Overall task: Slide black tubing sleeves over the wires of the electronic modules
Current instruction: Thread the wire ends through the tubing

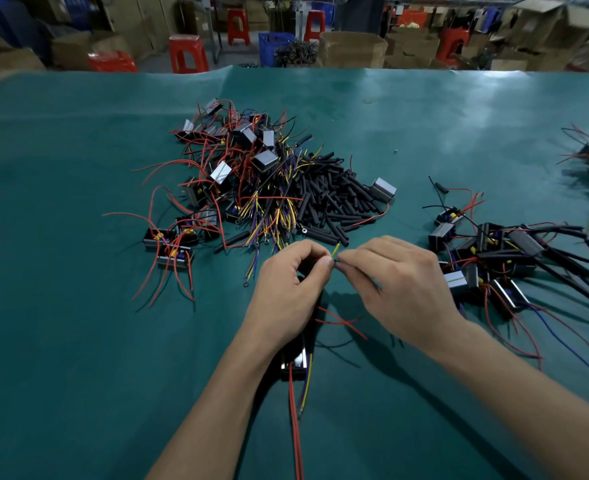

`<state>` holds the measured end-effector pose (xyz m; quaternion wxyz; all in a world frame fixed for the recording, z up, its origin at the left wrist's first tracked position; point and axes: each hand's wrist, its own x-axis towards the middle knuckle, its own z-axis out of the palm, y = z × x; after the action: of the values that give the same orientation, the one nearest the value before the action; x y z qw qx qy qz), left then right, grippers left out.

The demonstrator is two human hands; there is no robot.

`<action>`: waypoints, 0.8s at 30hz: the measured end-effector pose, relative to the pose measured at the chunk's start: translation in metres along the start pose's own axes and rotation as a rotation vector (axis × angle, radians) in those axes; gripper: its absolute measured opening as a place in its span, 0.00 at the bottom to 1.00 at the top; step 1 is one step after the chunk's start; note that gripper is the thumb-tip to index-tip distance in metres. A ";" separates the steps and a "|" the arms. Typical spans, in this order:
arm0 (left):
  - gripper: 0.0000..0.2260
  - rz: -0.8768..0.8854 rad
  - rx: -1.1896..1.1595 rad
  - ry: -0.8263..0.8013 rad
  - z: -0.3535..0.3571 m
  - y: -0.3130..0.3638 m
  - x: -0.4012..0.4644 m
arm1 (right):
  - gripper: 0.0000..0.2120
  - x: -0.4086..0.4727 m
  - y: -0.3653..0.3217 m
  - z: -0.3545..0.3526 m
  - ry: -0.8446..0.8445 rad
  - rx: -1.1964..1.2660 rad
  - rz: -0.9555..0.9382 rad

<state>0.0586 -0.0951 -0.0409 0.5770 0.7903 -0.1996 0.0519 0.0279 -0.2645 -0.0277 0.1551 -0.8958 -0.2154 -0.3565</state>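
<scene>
A green counter (78, 341) is seen, carrying three heaps. At the far centre lies the largest, a pile of unsleeved modules (230, 161) tangled in red, yellow and blue wires, with a heap of loose black sleeves (334, 195) against its right side. At the right, a smaller group of modules (487, 258) is laid, most of whose wires appear already covered in black tubing.

Near the centre, one module (295, 363) is held low under the left wrist, its red and yellow wires trailing toward the near edge. The left hand (288, 289) is curled, its fingers (324, 263) pinching what is judged to be a sleeve; the right hand (400, 282) is curled too, its fingers (346, 263) nipping a wire end just beside it. A yellow tip (335, 250) is seen poking up between the two hands.

The step in hand is judged to be the threading of wires into a sleeve mouth. The next move calls for the wire ends to be kept bunched and aligned with the bore, then the sleeve to be drawn along toward the module.

The sleeve itself is mostly hidden inside the left fingers, so how far the wires have entered cannot be told. The module's body is half covered by the wrist, and the far-right heap is cut off by the frame edge
</scene>
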 end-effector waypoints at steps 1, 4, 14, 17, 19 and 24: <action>0.06 0.000 0.000 0.000 0.000 0.000 0.000 | 0.05 0.000 0.001 0.001 0.002 -0.023 -0.016; 0.06 -0.002 -0.001 -0.005 -0.001 0.001 -0.001 | 0.05 0.001 0.001 0.000 -0.028 -0.021 -0.016; 0.05 -0.095 -0.172 -0.100 -0.003 -0.001 -0.001 | 0.06 0.026 0.004 -0.016 -0.357 0.407 0.566; 0.06 -0.079 -0.142 -0.094 -0.004 -0.001 -0.002 | 0.10 0.034 0.007 -0.020 -0.455 0.726 0.859; 0.06 -0.051 -0.126 -0.076 -0.004 0.000 -0.002 | 0.11 0.037 0.009 -0.021 -0.507 0.896 1.028; 0.07 -0.002 -0.062 -0.027 -0.004 0.003 -0.002 | 0.02 0.035 0.008 -0.012 -0.571 1.265 1.437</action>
<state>0.0560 -0.0914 -0.0379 0.5984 0.7730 -0.2081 0.0343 0.0482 -0.2673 0.0046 0.7248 -0.6181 0.1979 0.2310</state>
